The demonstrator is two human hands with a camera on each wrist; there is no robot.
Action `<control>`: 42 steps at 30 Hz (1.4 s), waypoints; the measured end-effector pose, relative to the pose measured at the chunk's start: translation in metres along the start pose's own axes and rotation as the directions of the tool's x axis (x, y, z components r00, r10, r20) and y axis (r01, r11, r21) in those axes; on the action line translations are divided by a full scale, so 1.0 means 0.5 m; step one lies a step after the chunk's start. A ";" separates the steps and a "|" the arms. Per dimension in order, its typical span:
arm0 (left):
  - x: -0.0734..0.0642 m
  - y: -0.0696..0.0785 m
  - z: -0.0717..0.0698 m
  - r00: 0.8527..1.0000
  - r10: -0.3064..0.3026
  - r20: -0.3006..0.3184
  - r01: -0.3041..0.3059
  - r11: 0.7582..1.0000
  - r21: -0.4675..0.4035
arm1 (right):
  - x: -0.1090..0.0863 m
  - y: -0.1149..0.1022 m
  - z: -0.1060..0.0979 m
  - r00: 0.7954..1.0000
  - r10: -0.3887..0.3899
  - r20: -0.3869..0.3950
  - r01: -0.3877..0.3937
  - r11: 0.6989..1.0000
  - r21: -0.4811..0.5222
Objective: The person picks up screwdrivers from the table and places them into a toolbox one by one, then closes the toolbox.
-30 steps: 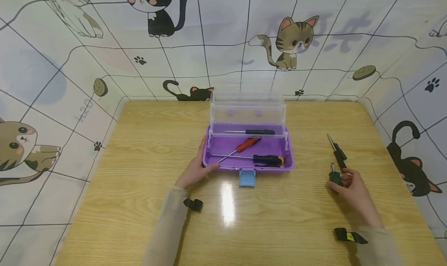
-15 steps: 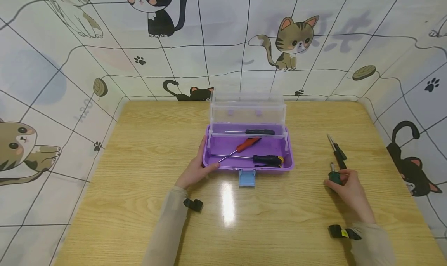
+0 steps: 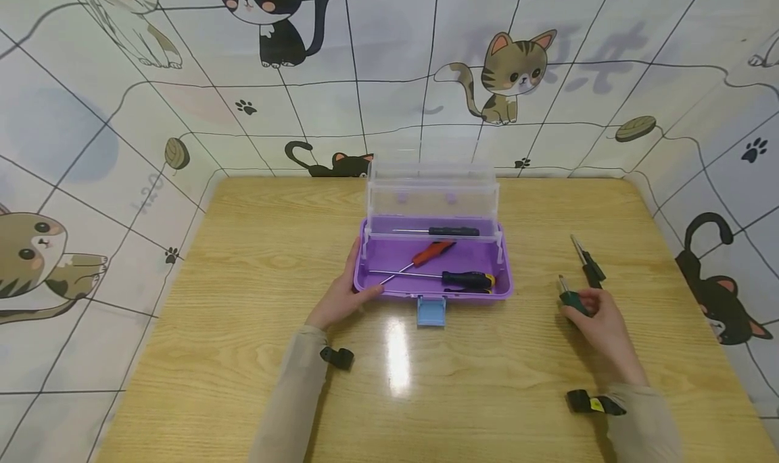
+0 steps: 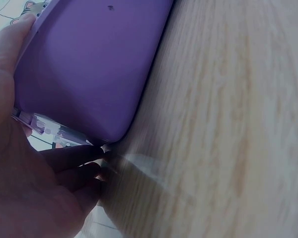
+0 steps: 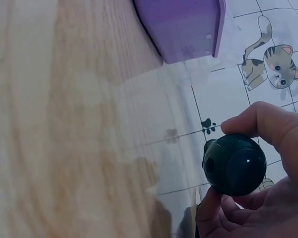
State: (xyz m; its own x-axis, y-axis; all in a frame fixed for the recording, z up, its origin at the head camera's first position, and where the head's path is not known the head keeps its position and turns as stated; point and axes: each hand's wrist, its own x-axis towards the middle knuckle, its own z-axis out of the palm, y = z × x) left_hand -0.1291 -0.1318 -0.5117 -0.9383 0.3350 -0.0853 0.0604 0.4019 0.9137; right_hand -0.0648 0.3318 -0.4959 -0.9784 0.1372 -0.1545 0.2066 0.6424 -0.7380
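A purple toolbox (image 3: 389, 252) stands mid-table with its clear lid (image 3: 433, 196) raised. My left hand (image 3: 333, 302) holds its left end, thumb at the front rim and fingers around the side, as the left wrist view also shows. Inside lie a red-handled screwdriver (image 3: 432, 252), a screwdriver with a black and yellow handle (image 3: 467, 279) and a slim black-handled one (image 3: 453, 232). To the right, my right hand (image 3: 608, 324) pinches a stubby screwdriver (image 3: 572, 302) by its dark green handle (image 5: 236, 166), its short shaft pointing away from me.
Just beyond the right hand, a black-handled tool (image 3: 592, 268) with a pointed metal tip lies on the wooden table (image 3: 255, 260). A blue latch (image 3: 431, 311) hangs down at the toolbox front. Cat-patterned panels (image 3: 395, 57) border the table at the back and sides.
My right hand has moved left with the stubby screwdriver, whose shaft now tilts further left and lies away from the black-handled tool. The left hand and toolbox have stayed in place.
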 end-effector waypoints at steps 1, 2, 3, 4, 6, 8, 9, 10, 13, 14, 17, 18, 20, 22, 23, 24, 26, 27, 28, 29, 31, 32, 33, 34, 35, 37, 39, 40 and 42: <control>0.000 0.000 0.000 1.000 0.004 0.000 -0.004 1.000 -0.001 | 0.001 -0.002 0.001 1.000 -0.012 -0.001 0.012 1.000 0.006; 0.000 0.001 0.000 1.000 0.008 0.001 -0.008 1.000 -0.003 | 0.002 -0.004 0.001 1.000 -0.024 0.001 0.024 1.000 0.008; -0.001 0.001 0.000 1.000 0.015 0.001 -0.015 1.000 -0.005 | 0.004 -0.006 0.001 0.999 -0.033 0.001 0.033 0.999 0.013; -0.001 0.001 0.000 1.000 0.013 0.002 -0.013 1.000 -0.003 | 0.006 -0.008 0.001 0.999 -0.039 0.000 0.039 0.999 0.016; -0.001 0.001 0.000 1.000 0.013 0.005 -0.013 1.000 -0.004 | 0.010 -0.013 0.001 0.999 -0.051 -0.007 0.052 0.999 0.017; 0.000 0.000 0.000 1.000 0.013 0.005 -0.013 1.000 -0.002 | 0.013 -0.018 0.001 0.998 -0.063 -0.015 0.063 0.998 0.021; 0.000 0.000 0.000 1.000 0.015 0.004 -0.015 1.000 -0.003 | 0.014 -0.020 0.001 0.998 -0.067 -0.021 0.068 0.997 0.021; 0.000 0.000 0.000 1.000 0.010 0.003 -0.010 1.000 -0.001 | 0.015 -0.022 0.001 0.997 -0.073 -0.021 0.074 0.997 0.022; -0.001 0.001 0.001 1.000 0.009 -0.001 -0.009 1.000 0.001 | 0.015 -0.031 0.001 0.997 -0.077 -0.015 0.078 0.997 0.029; -0.002 0.004 0.001 1.000 0.008 -0.002 -0.008 1.000 0.002 | 0.015 -0.033 0.001 0.997 -0.078 -0.010 0.078 0.996 0.032; -0.008 0.021 -0.001 1.000 0.009 0.003 -0.009 1.000 -0.006 | 0.016 -0.042 0.001 0.997 -0.080 0.004 0.080 0.996 0.042; -0.010 0.029 -0.003 1.000 0.010 0.005 -0.010 1.000 -0.010 | 0.017 -0.045 0.002 0.997 -0.078 0.006 0.078 0.996 0.045; -0.016 0.047 -0.007 1.000 0.015 0.011 -0.015 1.000 -0.021 | 0.020 -0.050 0.002 0.997 -0.082 0.011 0.081 0.996 0.049; -0.020 0.060 -0.009 1.000 0.021 0.014 -0.020 0.999 -0.030 | 0.024 -0.056 0.002 0.997 -0.082 0.010 0.081 0.995 0.051; -0.020 0.063 -0.010 1.000 0.025 0.015 -0.024 0.999 -0.030 | 0.026 -0.059 0.002 0.996 -0.087 0.008 0.086 0.995 0.048; -0.019 0.058 -0.009 1.000 0.027 0.011 -0.027 0.999 -0.028 | 0.028 -0.062 0.003 0.996 -0.089 0.006 0.089 0.995 0.049; -0.015 0.045 -0.006 1.000 0.025 0.007 -0.025 1.000 -0.015 | 0.033 -0.068 0.002 0.994 -0.106 -0.004 0.106 0.993 0.055; -0.012 0.036 -0.005 1.000 0.022 0.004 -0.022 1.000 -0.009 | 0.035 -0.071 0.002 0.994 -0.113 -0.008 0.114 0.992 0.054; -0.010 0.027 -0.003 1.000 0.017 -0.001 -0.017 1.000 -0.006 | 0.037 -0.074 0.002 0.992 -0.123 -0.012 0.123 0.991 0.054; -0.007 0.019 -0.002 1.000 0.015 -0.001 -0.015 1.000 0.000 | 0.039 -0.077 0.001 0.991 -0.135 -0.016 0.136 0.989 0.055; -0.003 0.006 0.000 1.000 0.008 -0.003 -0.008 1.000 0.008 | 0.043 -0.082 -0.001 0.988 -0.153 -0.022 0.154 0.987 0.055; -0.002 0.003 0.000 1.000 0.005 -0.003 -0.005 1.000 0.008 | 0.044 -0.084 -0.002 0.987 -0.158 -0.025 0.160 0.986 0.053; -0.001 0.000 0.000 1.000 0.009 -0.004 -0.009 1.000 0.006 | 0.045 -0.086 -0.003 0.986 -0.164 -0.029 0.165 0.985 0.055; -0.001 -0.002 0.000 1.000 0.011 -0.003 -0.011 1.000 0.005 | 0.046 -0.088 -0.004 0.986 -0.167 -0.032 0.168 0.984 0.061; 0.000 -0.003 0.000 1.000 0.012 -0.003 -0.012 1.000 0.006 | 0.047 -0.090 -0.005 0.985 -0.169 -0.035 0.171 0.983 0.064; 0.000 -0.004 -0.001 1.000 0.011 -0.003 -0.011 1.000 0.006 | 0.049 -0.095 -0.007 0.985 -0.167 -0.040 0.170 0.983 0.074; 0.000 -0.005 0.000 1.000 0.009 -0.003 -0.009 1.000 0.007 | 0.050 -0.100 -0.009 0.986 -0.161 -0.042 0.164 0.983 0.081; 0.000 -0.005 0.000 1.000 0.005 -0.002 -0.005 1.000 0.009 | 0.051 -0.103 -0.010 0.987 -0.157 -0.042 0.161 0.984 0.083; 0.000 -0.005 0.000 1.000 0.002 -0.001 -0.002 1.000 0.011 | 0.053 -0.109 -0.012 0.987 -0.157 -0.045 0.160 0.983 0.087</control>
State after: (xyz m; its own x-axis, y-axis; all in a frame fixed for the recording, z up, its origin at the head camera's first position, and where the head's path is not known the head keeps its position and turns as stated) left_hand -0.1292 -0.1330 -0.5138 -0.9385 0.3351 -0.0829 0.0662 0.4106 0.9094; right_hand -0.1018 0.3050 -0.4557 -0.9976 0.0686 -0.0071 0.0461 0.5878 -0.8077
